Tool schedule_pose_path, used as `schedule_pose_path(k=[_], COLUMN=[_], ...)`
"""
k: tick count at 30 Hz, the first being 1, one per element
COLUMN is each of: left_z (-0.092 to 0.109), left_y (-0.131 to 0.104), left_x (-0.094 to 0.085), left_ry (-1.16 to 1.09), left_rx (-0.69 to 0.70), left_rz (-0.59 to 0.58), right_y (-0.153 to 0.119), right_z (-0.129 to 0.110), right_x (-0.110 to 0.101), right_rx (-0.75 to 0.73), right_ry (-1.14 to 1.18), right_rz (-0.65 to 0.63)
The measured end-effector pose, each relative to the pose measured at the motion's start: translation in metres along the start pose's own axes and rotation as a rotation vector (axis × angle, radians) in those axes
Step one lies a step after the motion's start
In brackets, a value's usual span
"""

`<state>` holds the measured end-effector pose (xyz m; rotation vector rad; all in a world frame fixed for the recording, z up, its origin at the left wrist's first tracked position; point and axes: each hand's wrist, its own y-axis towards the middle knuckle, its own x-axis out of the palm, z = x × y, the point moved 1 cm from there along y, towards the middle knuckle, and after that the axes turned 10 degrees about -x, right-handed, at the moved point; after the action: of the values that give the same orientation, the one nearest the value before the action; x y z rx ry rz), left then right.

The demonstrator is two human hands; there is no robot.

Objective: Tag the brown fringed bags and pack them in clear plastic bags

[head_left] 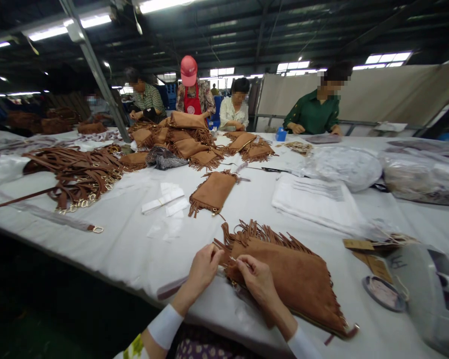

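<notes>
At the left end of the apparently sewn fringed pouch (295,271), the left hand (203,271) pinched something unclear, the right hand (259,282) a pale bit (233,259); straps (77,172) lay unattached farther left

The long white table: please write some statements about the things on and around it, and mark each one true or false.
1. The right hand is at the left end of the large fringed pouch. True.
2. The pile of brown straps lies right of this pouch. False: the straps lie to its left.
3. The person with the red cap wears a red apron. True.
4. The small blue container stands on the floor. False: the container is on the white table.
</notes>
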<state>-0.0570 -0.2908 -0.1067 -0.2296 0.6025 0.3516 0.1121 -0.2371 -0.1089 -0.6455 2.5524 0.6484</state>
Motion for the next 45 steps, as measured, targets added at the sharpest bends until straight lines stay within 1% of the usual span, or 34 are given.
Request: schedule_pose_path(k=[2, 4, 8, 11, 15, 19, 23, 26, 28, 31, 35, 42, 45], left_z=[-0.004, -0.008, -0.012, -0.010, -0.004, -0.005, -0.016, -0.026, -0.030, -0.032, -0.031, -0.024, -0.020], left_y=[0.000, 0.000, 0.003, 0.003, -0.004, -0.007, -0.002, 0.003, 0.006, 0.007, 0.007, 0.004, 0.004], left_x=[-0.002, 0.002, 0.008, 0.005, 0.000, 0.004, 0.012, 0.017, 0.018, 0.016, 0.010, 0.003, 0.002], left_ry=[0.045, 0.087, 0.132, 0.099, -0.050, -0.277, -0.476, -0.574, -0.617, -0.656, -0.680, -0.704, -0.705], left_rx=[0.005, -0.006, -0.056, -0.091, -0.160, -0.281, -0.398, -0.497, -0.537, -0.543, -0.501, -0.419, -0.395], left_rz=[-0.101, -0.198, -0.320, -0.392, -0.440, -0.526, -0.589, -0.603, -0.623, -0.671, -0.712, -0.698, -0.694], right_y=[-0.001, -0.002, -0.005, -0.005, -0.001, 0.001, 0.002, 0.003, 0.004, 0.006, 0.008, 0.013, 0.016], right_z=[0.005, 0.009, 0.014, 0.015, 0.015, 0.014, 0.011, 0.008, 0.007, 0.006, 0.001, -0.001, -0.002], right_x=[0.001, 0.003, 0.006, 0.006, 0.005, 0.004, 0.002, 0.001, 0.001, 0.001, 0.000, 0.002, 0.004], right_rx=[0.021, 0.026, 0.014, 0.009, 0.006, 0.038, 0.063, 0.091, 0.112, 0.146, 0.181, 0.173, 0.128], right_ry=[-0.015, -0.032, -0.051, -0.037, -0.007, 0.037, 0.076, 0.083, 0.097, 0.115, 0.122, 0.076, 0.008], right_rz=[-0.018, -0.031, -0.047, -0.058, -0.064, -0.052, -0.049, -0.067, -0.086, -0.116, -0.157, -0.241, -0.270])
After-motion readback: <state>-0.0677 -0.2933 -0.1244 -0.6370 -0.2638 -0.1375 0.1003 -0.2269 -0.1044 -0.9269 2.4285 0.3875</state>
